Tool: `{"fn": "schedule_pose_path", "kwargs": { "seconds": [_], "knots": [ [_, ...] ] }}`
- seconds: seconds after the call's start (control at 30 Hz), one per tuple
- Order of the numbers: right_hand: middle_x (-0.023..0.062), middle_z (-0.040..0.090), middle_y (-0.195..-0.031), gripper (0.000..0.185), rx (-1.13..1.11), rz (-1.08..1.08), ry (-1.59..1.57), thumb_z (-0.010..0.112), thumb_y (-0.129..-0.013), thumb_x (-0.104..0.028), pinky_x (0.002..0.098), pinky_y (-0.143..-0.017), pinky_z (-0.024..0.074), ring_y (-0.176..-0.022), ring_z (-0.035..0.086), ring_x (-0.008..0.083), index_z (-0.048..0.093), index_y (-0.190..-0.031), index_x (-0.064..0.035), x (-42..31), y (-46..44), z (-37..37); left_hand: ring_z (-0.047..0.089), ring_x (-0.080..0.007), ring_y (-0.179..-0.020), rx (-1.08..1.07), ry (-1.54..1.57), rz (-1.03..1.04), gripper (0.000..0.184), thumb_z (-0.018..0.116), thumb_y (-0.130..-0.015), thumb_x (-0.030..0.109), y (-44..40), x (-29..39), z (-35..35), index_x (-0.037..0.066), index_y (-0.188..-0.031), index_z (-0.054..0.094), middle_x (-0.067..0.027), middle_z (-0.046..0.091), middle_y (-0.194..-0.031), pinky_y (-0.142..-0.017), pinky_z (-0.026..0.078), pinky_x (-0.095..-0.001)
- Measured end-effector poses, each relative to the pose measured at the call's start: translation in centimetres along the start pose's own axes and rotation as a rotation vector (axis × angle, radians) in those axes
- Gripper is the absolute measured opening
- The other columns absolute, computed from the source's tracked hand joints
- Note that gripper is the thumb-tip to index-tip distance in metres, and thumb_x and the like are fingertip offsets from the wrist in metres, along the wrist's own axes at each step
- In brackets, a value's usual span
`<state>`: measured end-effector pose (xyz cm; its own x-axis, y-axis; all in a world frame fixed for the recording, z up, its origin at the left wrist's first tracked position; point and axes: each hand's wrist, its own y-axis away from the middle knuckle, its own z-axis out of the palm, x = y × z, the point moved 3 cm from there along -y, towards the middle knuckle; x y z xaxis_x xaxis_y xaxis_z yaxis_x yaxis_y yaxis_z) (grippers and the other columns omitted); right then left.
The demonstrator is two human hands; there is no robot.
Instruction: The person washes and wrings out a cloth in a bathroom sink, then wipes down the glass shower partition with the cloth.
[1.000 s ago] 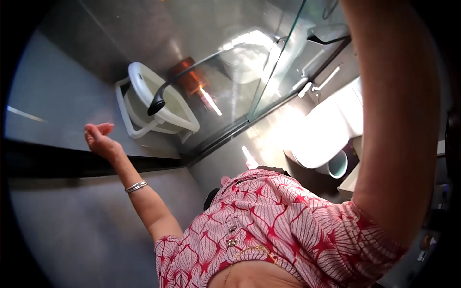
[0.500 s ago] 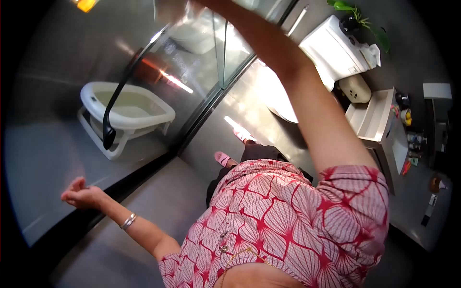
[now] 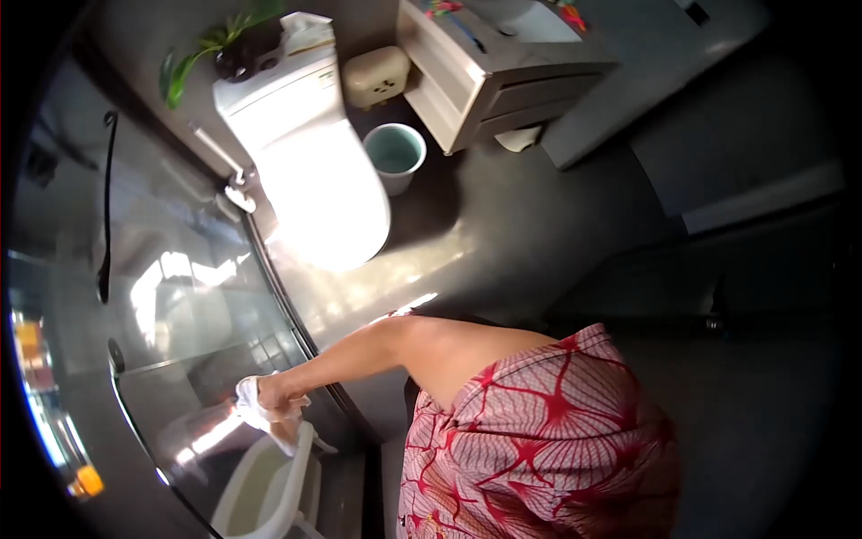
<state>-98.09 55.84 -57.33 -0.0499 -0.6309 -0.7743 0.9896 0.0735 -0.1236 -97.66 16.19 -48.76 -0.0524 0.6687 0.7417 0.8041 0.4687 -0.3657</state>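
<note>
My right hand (image 3: pixel 280 406) is wrapped round a crumpled white cloth (image 3: pixel 252 402). The hand is at the glass panel (image 3: pixel 180 368), low in the left part of the view, and some of its fingers are hidden by the cloth. Whether the cloth touches the glass is hard to tell. Just below the hand is a white tub (image 3: pixel 292 485) on a folding stand. A curved bar with a black end (image 3: pixel 115 357) lies to the hand's left. My left hand is out of view.
A white toilet (image 3: pixel 323 189) stands beyond the glass track, with a white bucket (image 3: pixel 395 153) next to it. Behind are a cream container (image 3: pixel 375 77) and a vanity cabinet (image 3: pixel 512 90). A potted plant (image 3: pixel 235 61) sits on the toilet's top. A dark door (image 3: pixel 682 278) is at the right.
The view has swung toward the toilet and vanity. My right arm, raised before, now reaches down to the left, and its hand with the cloth shows. My left hand has left the view.
</note>
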Motion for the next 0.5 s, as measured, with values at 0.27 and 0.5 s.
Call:
{"fn": "schedule_pose_path", "kwargs": {
  "seconds": [0.27,0.5],
  "knots": [
    [0.0102,0.061,-0.068,0.022,0.319,0.436,0.144,0.061,-0.061,-0.002,0.0269,-0.045,0.0501,-0.053,0.059,0.0159,0.057,-0.083,0.0017,-5.4,23.9,-5.3,0.05,-0.014,-0.067,-1.273,0.21,-0.641,0.026,0.05,-0.086,0.025,23.9,8.1,14.0,0.008,-0.105,0.043,-0.0029,0.052,-0.079,-0.062,0.04,-0.0259],
    [0.0133,0.056,-0.058,0.027,0.948,0.264,0.007,0.042,-0.063,0.002,0.0272,-0.034,0.0437,-0.043,0.055,0.0177,0.054,-0.087,0.0057,1.5,37.9,-13.1,0.054,-0.0154,-0.07,-1.567,0.071,-0.475,0.026,0.049,-0.087,0.021,30.2,13.5,20.9,0.008,-0.11,0.046,-0.005,0.056,-0.087,-0.059,0.043,-0.0271]
  ]
}}
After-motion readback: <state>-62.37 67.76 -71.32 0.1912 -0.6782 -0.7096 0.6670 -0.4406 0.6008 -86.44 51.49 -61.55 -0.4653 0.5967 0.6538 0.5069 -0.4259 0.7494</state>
